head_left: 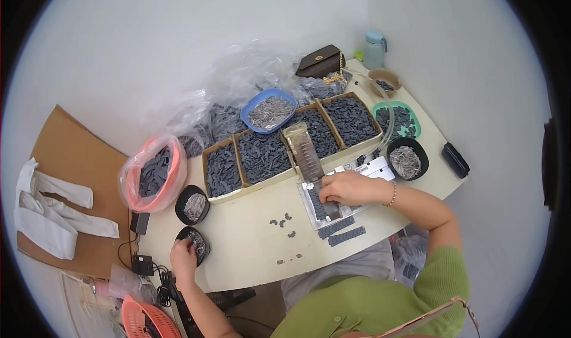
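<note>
- At table's lower L, yr L hand (pixel 183 257) reaches over the rim of the near black bowl (pixel 207 252), pins (pixel 198 241) right by its fingertips; can't tell if they're clamped on one.
- Well apart to the R, yr R hand (pixel 340 187) is at the pale fixture (pixel 307 206); fingers bent down, grip hidden, can't tell.
- Grey strip (pixel 317 205) sits in fixture, just L of R fingertips, long axis approx. near-to-far; R hand's nearer.
</note>
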{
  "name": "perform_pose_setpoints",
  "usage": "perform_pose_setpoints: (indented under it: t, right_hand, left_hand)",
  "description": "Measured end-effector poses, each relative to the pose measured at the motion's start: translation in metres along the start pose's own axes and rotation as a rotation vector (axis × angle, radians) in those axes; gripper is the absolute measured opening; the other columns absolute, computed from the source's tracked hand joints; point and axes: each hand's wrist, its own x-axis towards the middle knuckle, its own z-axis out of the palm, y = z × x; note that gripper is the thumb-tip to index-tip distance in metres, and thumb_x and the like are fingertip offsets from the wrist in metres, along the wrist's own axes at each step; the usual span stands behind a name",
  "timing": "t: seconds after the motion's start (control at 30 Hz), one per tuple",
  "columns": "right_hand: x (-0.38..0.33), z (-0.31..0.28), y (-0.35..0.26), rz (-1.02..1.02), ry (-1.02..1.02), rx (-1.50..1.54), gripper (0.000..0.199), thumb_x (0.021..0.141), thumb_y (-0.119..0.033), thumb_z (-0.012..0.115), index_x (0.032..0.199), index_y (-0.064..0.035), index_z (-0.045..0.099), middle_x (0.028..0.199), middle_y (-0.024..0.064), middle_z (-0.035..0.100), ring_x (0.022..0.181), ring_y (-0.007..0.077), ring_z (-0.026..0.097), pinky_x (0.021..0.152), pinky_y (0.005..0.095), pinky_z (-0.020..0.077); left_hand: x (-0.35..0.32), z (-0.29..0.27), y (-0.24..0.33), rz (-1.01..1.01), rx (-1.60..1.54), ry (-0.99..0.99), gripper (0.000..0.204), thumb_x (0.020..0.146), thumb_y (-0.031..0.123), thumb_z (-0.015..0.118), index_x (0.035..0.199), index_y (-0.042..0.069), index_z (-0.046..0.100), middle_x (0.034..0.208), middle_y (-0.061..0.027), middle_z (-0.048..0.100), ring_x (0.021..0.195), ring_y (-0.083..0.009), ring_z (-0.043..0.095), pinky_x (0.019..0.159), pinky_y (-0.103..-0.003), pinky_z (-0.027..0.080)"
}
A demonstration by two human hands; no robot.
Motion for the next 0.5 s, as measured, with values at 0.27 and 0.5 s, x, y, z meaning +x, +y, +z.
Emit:
perform_pose_setpoints:
  t: [0.27, 0.5]
  right_hand:
    - [-0.010, 0.024, 0.001, -0.049, 0.276, -0.245, 0.010, 0.080, -0.014, 0.064, 0.085, -0.0062, 0.059, 0.082, 0.0081, 0.056, 0.081, 0.0257, 0.060, 0.070, 0.0370, 0.0505]
    - [0.017, 0.031, 0.009, -0.118, 0.443, -0.335, 0.009, 0.076, -0.012, 0.061, 0.083, -0.0060, 0.059, 0.080, 0.0076, 0.056, 0.077, 0.0246, 0.060, 0.067, 0.0345, 0.0506]
  left_hand:
    - [0.004, -0.002, 0.001, -0.059, -0.047, 0.014, 0.011, 0.071, 0.003, 0.071, 0.078, 0.000, 0.063, 0.075, -0.0160, 0.061, 0.073, -0.0343, 0.060, 0.067, -0.042, 0.047]
    - [0.002, -0.011, -0.001, -0.128, -0.050, -0.016, 0.014, 0.071, 0.003, 0.072, 0.076, -0.001, 0.060, 0.074, -0.0157, 0.060, 0.070, -0.0330, 0.059, 0.065, -0.042, 0.046]
